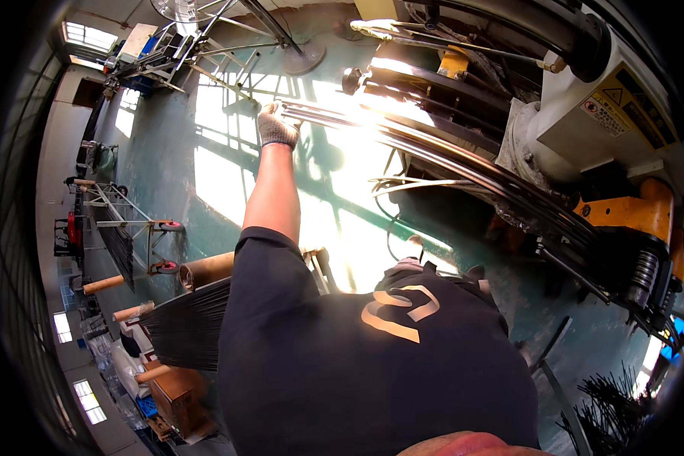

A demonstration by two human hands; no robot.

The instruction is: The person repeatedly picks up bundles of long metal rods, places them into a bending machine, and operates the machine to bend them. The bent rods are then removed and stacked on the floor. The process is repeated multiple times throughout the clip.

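My left hand (pixel 278 128), in a pale knitted glove, is stretched out ahead with its fingers closed round the ends of several long thin metal rods (pixel 425 143). From the hand, the rods run in a bundle to the right. Their far part lies along a large machine (pixel 577 129) with a grey housing and warning labels. Sun glare washes out part of the rods and the machine's near end. My right hand cannot be made out.
An orange bracket (pixel 627 213) and a coil spring (pixel 644 273) sit at the machine's right end. Loose cables (pixel 418 182) hang below the rods. Left stand a wheeled rack (pixel 129 223), a cardboard tube (pixel 207 270), black stretched film (pixel 186 327) and a cardboard box (pixel 176 395). Dark thin rods (pixel 612 406) lie lower right.
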